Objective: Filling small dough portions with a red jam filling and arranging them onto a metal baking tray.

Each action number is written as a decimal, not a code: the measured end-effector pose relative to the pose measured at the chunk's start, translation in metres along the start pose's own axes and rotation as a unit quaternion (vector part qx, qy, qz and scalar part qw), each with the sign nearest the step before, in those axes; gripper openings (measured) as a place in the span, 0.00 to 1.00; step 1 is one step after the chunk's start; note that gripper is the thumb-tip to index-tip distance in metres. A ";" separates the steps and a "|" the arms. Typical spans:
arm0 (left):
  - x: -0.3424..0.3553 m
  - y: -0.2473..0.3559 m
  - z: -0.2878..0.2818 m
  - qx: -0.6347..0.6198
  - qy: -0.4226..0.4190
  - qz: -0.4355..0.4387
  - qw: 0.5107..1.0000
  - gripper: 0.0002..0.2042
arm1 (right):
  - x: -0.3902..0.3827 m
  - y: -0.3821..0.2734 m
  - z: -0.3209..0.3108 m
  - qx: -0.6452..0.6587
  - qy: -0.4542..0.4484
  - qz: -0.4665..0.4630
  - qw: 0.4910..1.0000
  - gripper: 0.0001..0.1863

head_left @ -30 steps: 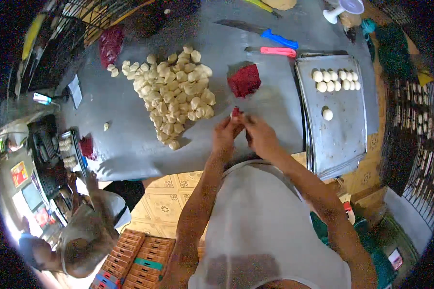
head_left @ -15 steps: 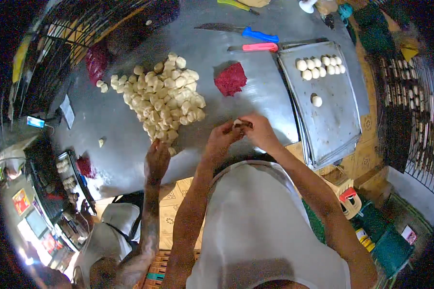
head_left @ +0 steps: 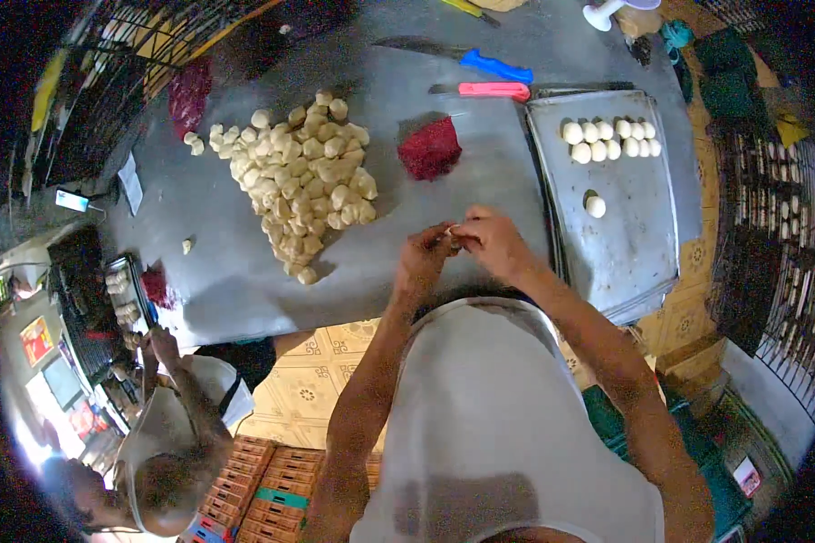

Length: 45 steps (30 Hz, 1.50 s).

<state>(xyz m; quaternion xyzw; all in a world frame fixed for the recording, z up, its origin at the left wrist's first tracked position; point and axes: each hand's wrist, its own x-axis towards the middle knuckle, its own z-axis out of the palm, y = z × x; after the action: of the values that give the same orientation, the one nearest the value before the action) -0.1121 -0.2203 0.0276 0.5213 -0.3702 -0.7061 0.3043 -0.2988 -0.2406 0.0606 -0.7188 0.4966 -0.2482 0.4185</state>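
Drawn back from the pile (head_left: pixel 310 172), a co-worker's hand (head_left: pixel 163 344) that touched its near end half a second ago is now at the far left; the wearer's own two hands have barely shifted. The thumbs and fingertips of the left hand (head_left: pixel 422 257) and right hand (head_left: pixel 493 244) meet in front of the chest, pinching a small pale piece (head_left: pixel 451 232), apparently dough, between them just above the table (head_left: pixel 380 271). Most of it is hidden by the curled fingers, so its shape and whether it is sealed cannot be told. Just beyond the hands is a crumbly red heap (head_left: pixel 429 149). Left of that the pile spreads wide, made of many uneven pale lumps, with one stray lump (head_left: pixel 187 246) well apart. Right of the hands, a metal tray (head_left: pixel 625 258) bears two short rows of smooth balls (head_left: pixel 598 132) near its far end and a lone ball (head_left: pixel 595 206) nearer the wearer. Past the red heap lie a pink knife (head_left: pixel 493 90) and a blue knife (head_left: pixel 498 66). Judging by the tray, about a dozen balls look finished and one piece is in hand; the big pile suggests most of the work is left.
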 end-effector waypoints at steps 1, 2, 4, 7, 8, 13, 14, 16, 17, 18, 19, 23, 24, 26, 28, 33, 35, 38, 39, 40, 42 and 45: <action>0.003 -0.014 -0.001 0.062 0.013 0.058 0.996 0.13 | 0.003 0.006 -0.001 0.001 -0.002 -0.003 1.000 0.14; 0.005 -0.017 0.000 0.123 0.023 0.114 0.986 0.14 | 0.006 0.010 -0.001 -0.011 0.003 -0.022 1.000 0.14; 0.005 -0.021 -0.003 0.109 -0.007 0.084 0.990 0.13 | 0.003 0.013 -0.001 -0.023 0.007 -0.040 0.999 0.13; -0.004 0.020 0.011 0.164 -0.049 -0.005 0.985 0.12 | -0.015 0.011 -0.005 -0.101 0.008 -0.045 0.994 0.10; -0.009 0.036 0.013 0.232 -0.044 -0.056 0.970 0.12 | -0.016 0.014 -0.003 -0.077 -0.017 -0.019 0.997 0.09; -0.005 0.017 0.006 0.365 -0.027 0.146 0.919 0.12 | -0.028 0.037 0.024 -0.078 -0.026 0.109 0.991 0.08; -0.002 0.018 0.006 0.373 -0.032 0.168 0.912 0.12 | -0.031 0.036 0.028 -0.131 0.001 0.075 0.989 0.08; -0.008 0.016 0.009 0.418 -0.035 0.198 0.886 0.14 | -0.037 0.036 0.033 -0.188 0.030 0.047 0.981 0.08; -0.011 0.012 0.009 0.464 -0.031 0.225 0.856 0.17 | -0.036 0.033 0.031 -0.028 0.026 0.172 0.984 0.09; -0.016 0.007 0.010 0.462 -0.037 0.228 0.856 0.17 | -0.036 0.030 0.029 0.134 0.022 0.288 0.948 0.11; -0.022 0.001 0.010 0.488 -0.032 0.295 0.821 0.20 | -0.037 0.033 0.032 0.132 0.028 0.291 0.947 0.11; -0.034 -0.008 0.008 0.519 -0.027 0.347 0.781 0.27 | -0.043 0.031 0.041 0.088 0.073 0.186 0.976 0.10; -0.031 -0.013 0.005 0.518 -0.029 0.348 0.781 0.27 | -0.040 0.026 0.042 0.138 0.067 0.249 0.956 0.10; -0.017 -0.018 -0.001 0.551 -0.043 0.273 0.787 0.26 | -0.027 0.022 0.039 -0.025 0.057 0.248 0.967 0.09; -0.005 -0.018 0.003 0.492 0.022 0.315 0.811 0.25 | -0.024 0.015 0.034 0.022 0.069 0.255 0.964 0.10; -0.006 -0.006 0.022 0.156 0.048 0.124 0.979 0.22 | -0.050 0.017 0.027 0.098 0.238 0.209 0.943 0.18; 0.001 -0.013 0.028 -0.008 0.025 0.000 1.000 0.23 | -0.072 0.020 0.021 0.206 0.179 0.195 0.942 0.20; 0.004 -0.014 0.054 -0.210 -0.043 -0.102 0.971 0.24 | -0.086 0.008 -0.002 0.274 0.147 0.249 0.917 0.19; 0.005 -0.006 0.067 -0.208 -0.056 -0.109 0.970 0.24 | -0.086 0.000 -0.015 0.266 0.159 0.252 0.917 0.20; 0.005 0.002 0.078 -0.175 -0.063 -0.123 0.975 0.24 | -0.089 0.001 -0.028 0.283 0.182 0.271 0.902 0.17; 0.007 0.006 0.089 -0.139 -0.079 -0.136 0.978 0.23 | -0.103 0.019 -0.059 0.163 0.226 0.246 0.928 0.15; 0.008 -0.001 0.078 -0.010 -0.061 -0.084 0.995 0.25 | -0.115 0.017 -0.119 -0.094 0.284 0.234 0.925 0.14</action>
<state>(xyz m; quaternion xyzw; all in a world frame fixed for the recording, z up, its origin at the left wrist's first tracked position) -0.1887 -0.2101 0.0373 0.5040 -0.3360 -0.7631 0.2255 -0.4431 -0.1791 0.1155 -0.5180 0.7695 -0.2888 0.2366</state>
